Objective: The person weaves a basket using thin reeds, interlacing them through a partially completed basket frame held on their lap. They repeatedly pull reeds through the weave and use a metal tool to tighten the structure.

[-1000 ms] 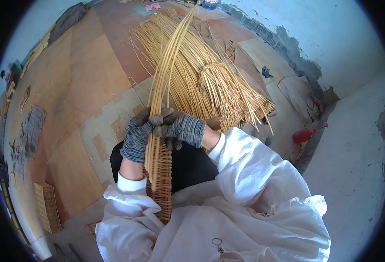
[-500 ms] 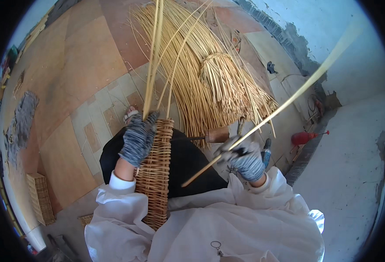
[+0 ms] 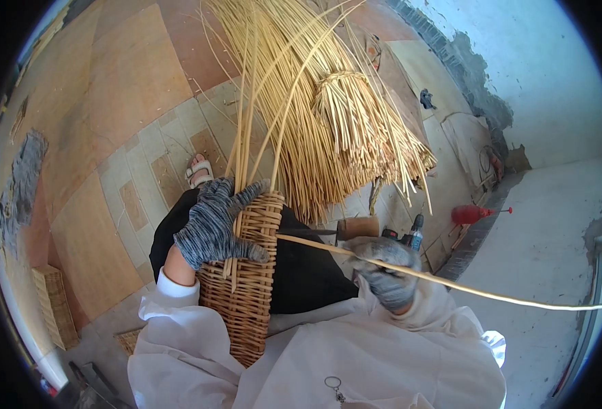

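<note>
A woven wicker panel (image 3: 243, 320) stands tilted against my lap, its narrow edge turned to the right. My left hand (image 3: 212, 225), in a grey knit glove, grips it near the top, fingers and thumb spread across the weave. Several long upright rods (image 3: 246, 129) rise from the panel's top beside that hand. My right hand (image 3: 385, 273), also gloved and slightly blurred, is closed around a long pale willow rod (image 3: 512, 298). The rod's left end meets the panel's right edge; the rest runs out to the right.
A large tied bundle of rods (image 3: 355, 116) lies ahead on the floor. Right of my knees are a wooden-handled tool (image 3: 359, 228), a cordless drill (image 3: 416, 235) and a red bottle with a thin spout (image 3: 470, 214). Another woven piece (image 3: 55, 307) stands at far left.
The rod in my right hand has swung down from a steep slant to nearly level, its end now at the panel. My left hand has spread lower over the weave.
</note>
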